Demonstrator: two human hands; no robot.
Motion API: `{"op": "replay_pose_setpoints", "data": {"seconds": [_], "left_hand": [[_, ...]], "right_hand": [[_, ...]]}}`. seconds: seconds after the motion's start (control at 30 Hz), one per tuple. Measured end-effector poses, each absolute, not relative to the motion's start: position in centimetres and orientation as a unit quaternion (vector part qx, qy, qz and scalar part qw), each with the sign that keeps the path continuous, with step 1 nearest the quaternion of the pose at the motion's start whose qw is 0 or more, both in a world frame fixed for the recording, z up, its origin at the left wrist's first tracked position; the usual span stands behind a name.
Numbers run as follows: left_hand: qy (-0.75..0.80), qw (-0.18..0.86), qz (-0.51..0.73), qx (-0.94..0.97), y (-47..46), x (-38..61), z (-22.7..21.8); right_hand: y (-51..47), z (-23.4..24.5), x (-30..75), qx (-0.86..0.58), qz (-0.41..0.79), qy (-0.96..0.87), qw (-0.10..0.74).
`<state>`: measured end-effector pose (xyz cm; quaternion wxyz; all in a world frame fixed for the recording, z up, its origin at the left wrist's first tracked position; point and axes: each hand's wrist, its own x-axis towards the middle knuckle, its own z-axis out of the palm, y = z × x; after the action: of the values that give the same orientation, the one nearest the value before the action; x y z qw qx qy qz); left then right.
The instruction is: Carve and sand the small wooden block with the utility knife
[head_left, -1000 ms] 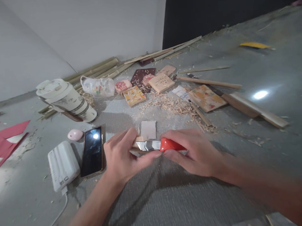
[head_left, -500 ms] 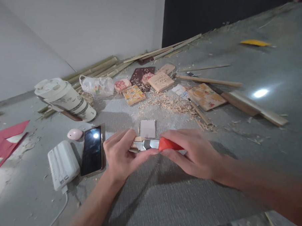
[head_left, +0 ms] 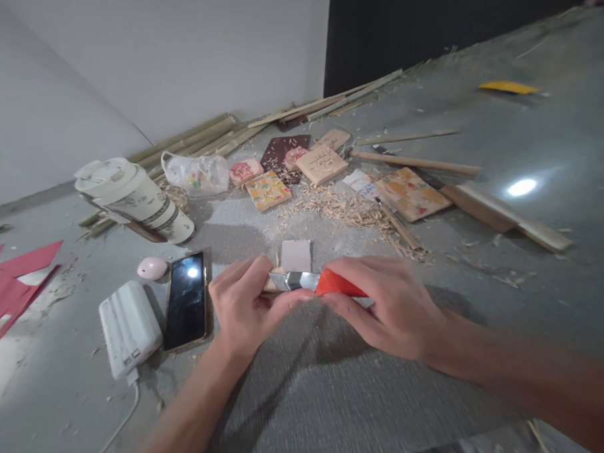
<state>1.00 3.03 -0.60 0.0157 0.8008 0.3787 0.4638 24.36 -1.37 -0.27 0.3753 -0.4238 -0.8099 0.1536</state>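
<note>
My right hand point(head_left: 393, 306) is closed around the red handle of a knife point(head_left: 337, 285). Its metal blade points left and lies against a small pale wooden piece point(head_left: 270, 286). That piece is pinched in my left hand point(head_left: 240, 306), whose fingers cover most of it. My left thumb reaches along below the blade, close to the base of the red handle. Just beyond the knife, a small whitish square block point(head_left: 296, 255) rests on the grey mat point(head_left: 289, 394).
Wood shavings point(head_left: 344, 208) lie beyond the hands, near carved and patterned blocks point(head_left: 322, 164). A cleaver point(head_left: 506, 211) is at right. On the left are a phone point(head_left: 184, 302), a power bank point(head_left: 130, 329), a pink case point(head_left: 152, 268) and a tilted cup point(head_left: 135, 197). Bamboo poles point(head_left: 188, 139) line the wall.
The blade has shifted slightly up and tilted over the wooden piece, its left end now higher. Both hands keep their grips and have barely moved.
</note>
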Motion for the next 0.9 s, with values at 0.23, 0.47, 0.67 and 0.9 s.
{"op": "replay_pose_setpoints", "data": {"seconds": [0.23, 0.47, 0.67, 0.9], "left_hand": [[0.368, -0.023, 0.453, 0.812, 2.68, 1.40, -0.61], [0.367, 0.014, 0.442, 0.818, 2.93, 1.09, -0.60], [0.378, 0.032, 0.446, 0.811, 3.14, 0.77, -0.39], [0.379, 0.055, 0.435, 0.815, 3.01, 0.67, -0.22]], "right_hand": [[-1.35, -0.15, 24.48, -0.469, 0.126, -0.794, 0.365], [-0.81, -0.08, 25.01, -0.484, 0.168, -0.780, 0.360], [-0.68, -0.39, 25.06, -0.453, 0.225, -0.793, 0.340], [-0.67, -0.33, 25.05, -0.428, 0.218, -0.812, 0.333]]}}
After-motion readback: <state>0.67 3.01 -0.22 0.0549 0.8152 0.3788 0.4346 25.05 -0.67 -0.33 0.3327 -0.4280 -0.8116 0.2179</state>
